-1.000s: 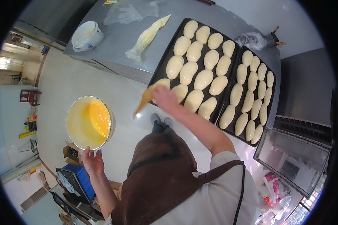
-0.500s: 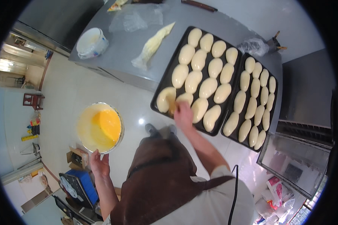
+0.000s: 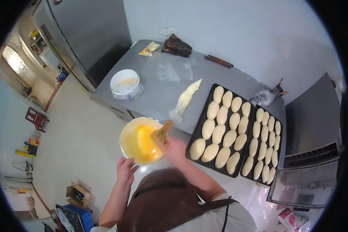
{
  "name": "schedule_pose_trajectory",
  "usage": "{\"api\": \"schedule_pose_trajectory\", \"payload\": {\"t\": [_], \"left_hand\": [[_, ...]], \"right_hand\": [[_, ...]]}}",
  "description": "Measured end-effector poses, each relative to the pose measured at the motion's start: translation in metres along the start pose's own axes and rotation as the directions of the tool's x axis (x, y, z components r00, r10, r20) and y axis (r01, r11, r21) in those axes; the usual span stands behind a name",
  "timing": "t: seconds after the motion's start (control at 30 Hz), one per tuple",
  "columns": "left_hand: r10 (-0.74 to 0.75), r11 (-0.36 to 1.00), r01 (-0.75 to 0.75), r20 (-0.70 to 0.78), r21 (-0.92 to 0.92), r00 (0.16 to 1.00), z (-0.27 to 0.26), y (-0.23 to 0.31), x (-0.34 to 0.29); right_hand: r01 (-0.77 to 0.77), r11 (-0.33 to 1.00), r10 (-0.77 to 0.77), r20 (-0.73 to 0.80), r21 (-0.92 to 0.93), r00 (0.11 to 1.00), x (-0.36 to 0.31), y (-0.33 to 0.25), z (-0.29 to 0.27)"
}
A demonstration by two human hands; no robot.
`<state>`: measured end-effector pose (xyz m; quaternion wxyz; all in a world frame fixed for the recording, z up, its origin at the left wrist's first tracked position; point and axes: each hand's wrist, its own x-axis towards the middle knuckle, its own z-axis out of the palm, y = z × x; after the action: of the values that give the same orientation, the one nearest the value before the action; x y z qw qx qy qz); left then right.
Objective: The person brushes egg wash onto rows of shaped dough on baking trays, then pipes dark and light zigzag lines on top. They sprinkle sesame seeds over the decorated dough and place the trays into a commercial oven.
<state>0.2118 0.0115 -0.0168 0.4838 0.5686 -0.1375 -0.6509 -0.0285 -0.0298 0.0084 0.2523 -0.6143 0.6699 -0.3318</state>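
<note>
My left hand (image 3: 127,169) is closed on the near rim of a round, pale tub (image 3: 124,133) with yellow liquid (image 3: 145,145) in it, probably beaten egg. My right hand (image 3: 174,150) holds a wooden-coloured pastry brush (image 3: 163,130) at the tub's right side. Its handle end points up, and I cannot make out the bristles. To the right, a black baking tray (image 3: 198,134) bears rows of shiny, oval dough pieces (image 3: 230,138). Beside it lies a second black tray (image 3: 251,178) with similar, narrower-looking dough pieces (image 3: 263,150).
On the grey table (image 3: 154,112) are a white bucket (image 3: 124,83), a piping bag (image 3: 186,98) with pale filling, and clear plastic film (image 3: 168,71). A dark, lumpy object (image 3: 176,45) and brown sticks (image 3: 219,61) lie near the wall. An open cardboard box (image 3: 78,194) sits on the floor.
My right hand and the brush have left the near-left dough pieces and come left to the tub. The tub and my left hand have drawn closer to the table. The view has shifted.
</note>
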Motion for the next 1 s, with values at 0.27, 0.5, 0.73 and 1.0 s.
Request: {"api": "schedule_pose_trajectory", "payload": {"t": [0.27,0.5,0.73,1.0], "left_hand": [[-0.111,0.989,0.109,0.008,0.095,0.994,0.021,0.028,0.114],[-0.179,0.983,0.174,0.088,0.056,0.980,0.093,0.043,0.220],[-0.236,0.971,0.237,0.106,-0.004,0.966,0.172,0.051,0.323],[-0.237,0.971,0.238,0.067,-0.012,0.969,0.227,0.026,0.409]], "right_hand": [[-0.192,0.981,0.184,-0.193,-0.024,0.964,0.094,0.083,0.003],[0.384,0.700,-0.346,0.184,-0.603,0.920,0.190,0.208,0.018],[0.531,0.739,-0.414,0.342,-0.414,0.843,0.225,0.234,0.037],[0.335,0.852,-0.200,0.340,-0.404,0.919,0.241,0.220,0.041]]}}
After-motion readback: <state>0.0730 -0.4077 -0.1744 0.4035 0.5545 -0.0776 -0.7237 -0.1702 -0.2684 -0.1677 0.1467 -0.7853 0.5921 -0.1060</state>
